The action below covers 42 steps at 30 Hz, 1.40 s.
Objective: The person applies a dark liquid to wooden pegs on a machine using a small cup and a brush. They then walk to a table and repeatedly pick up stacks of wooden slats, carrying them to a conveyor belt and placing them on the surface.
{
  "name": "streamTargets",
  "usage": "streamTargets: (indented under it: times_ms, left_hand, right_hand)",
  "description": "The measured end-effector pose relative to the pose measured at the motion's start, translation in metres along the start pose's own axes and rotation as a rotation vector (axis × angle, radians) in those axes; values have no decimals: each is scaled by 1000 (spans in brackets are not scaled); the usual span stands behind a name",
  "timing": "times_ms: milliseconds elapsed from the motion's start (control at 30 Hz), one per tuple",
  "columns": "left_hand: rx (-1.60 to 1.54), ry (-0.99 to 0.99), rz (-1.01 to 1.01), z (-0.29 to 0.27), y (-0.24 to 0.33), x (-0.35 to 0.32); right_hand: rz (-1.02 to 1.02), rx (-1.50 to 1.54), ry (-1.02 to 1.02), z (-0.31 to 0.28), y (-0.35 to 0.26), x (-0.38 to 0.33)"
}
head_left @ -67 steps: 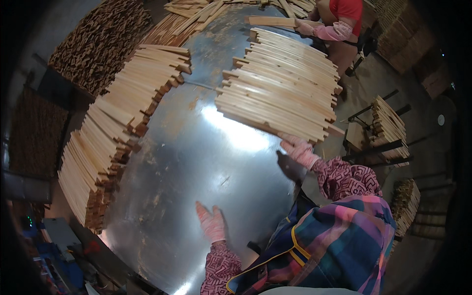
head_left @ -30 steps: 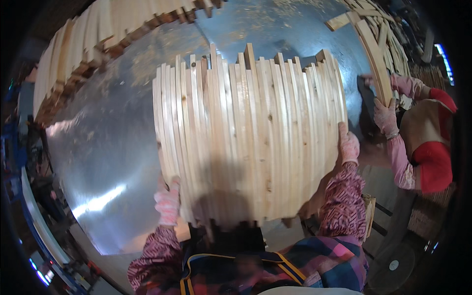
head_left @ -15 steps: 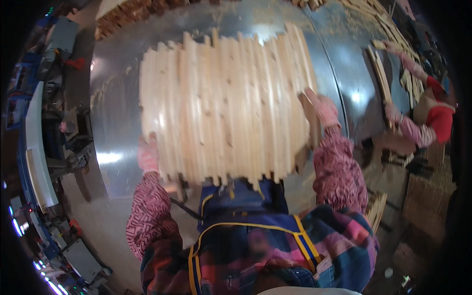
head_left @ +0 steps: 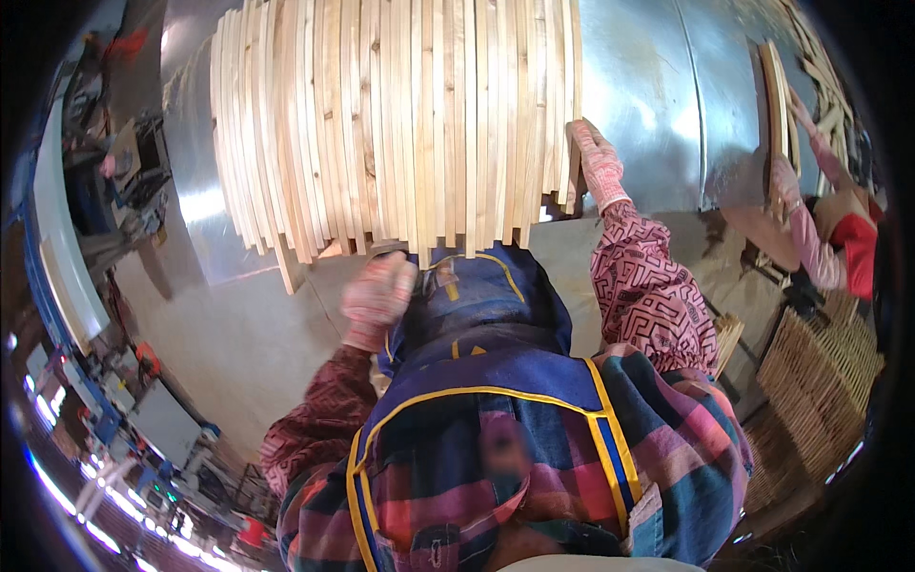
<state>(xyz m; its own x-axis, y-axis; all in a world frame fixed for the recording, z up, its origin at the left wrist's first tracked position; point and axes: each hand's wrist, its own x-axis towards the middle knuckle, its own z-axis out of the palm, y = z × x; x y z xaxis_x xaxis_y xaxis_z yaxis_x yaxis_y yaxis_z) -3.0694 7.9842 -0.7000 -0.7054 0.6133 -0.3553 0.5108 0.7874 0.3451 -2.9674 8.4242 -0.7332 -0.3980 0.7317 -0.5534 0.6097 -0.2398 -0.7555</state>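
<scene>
A wide row of pale wooden strips (head_left: 381, 124) lies side by side on the shiny metal table, their near ends uneven. One strip (head_left: 289, 267) at the left sticks out towards me further than its neighbours. My left hand (head_left: 378, 300), in a pinkish-white knit glove, is by the near ends of the strips, just in front of my blue apron; motion blur hides how its fingers are set. My right hand (head_left: 600, 164), gloved alike, rests against the right edge of the row with its fingers stretched out. Its thumb side touches the outermost strip.
The metal table (head_left: 634, 86) extends right past a seam. There another person's gloved hand (head_left: 786, 181) holds upright strips (head_left: 774, 105), with more loose strips beyond. Stacked wood (head_left: 820, 372) stands low at the right. Machinery (head_left: 133, 181) lines the left side.
My left hand has left the row's left side and come to its near ends in the middle. My right hand stays at the right edge. The row appears higher in view.
</scene>
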Motion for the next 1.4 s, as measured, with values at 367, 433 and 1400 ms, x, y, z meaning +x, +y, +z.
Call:
streamTargets:
  times_ms: [367,433,1400]
  left_hand:
    - [-160,-914,-115,-6,144,79]
    - [-268,-851,-51,-11,163,97]
    - [-1753,341,633,-220,249,239]
  right_hand:
    - [-251,-611,-175,-25,-63,86]
    - [-198,-491,-326,-45,-85,89]
    - [-800,501,-200,-200,-181,143]
